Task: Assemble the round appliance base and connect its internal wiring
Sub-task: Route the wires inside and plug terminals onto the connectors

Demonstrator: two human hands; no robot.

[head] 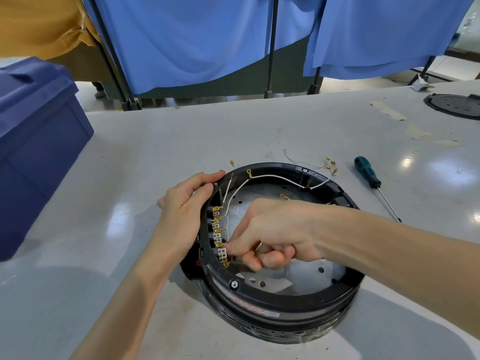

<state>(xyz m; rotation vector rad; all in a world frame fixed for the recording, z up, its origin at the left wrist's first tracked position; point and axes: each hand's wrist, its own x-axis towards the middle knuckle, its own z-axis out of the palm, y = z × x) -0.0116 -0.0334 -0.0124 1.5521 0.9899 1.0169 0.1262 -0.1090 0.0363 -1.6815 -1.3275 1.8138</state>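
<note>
The round base (272, 300) sits on the tabletop (155, 141). The left hand (181, 214) grips its rim at 10 o'clock, fingers (205, 188) curled over the edge. The right hand (275, 235) reaches inside, its curled fingers (249, 261) pinching a thin white lead (258, 247) against the terminal strip (219, 235) at 8 o'clock. A screwdriver (367, 172) lies beyond the base at 2 o'clock.

The left grip (181, 214) is extending in from the near left on a bare forearm, thumb and fingertips clasping the base rim (272, 167) at its left side. The right grip (275, 235) is coming across from the right, knuckles up, its curled fingers pinching a white wire (257, 247).
</note>
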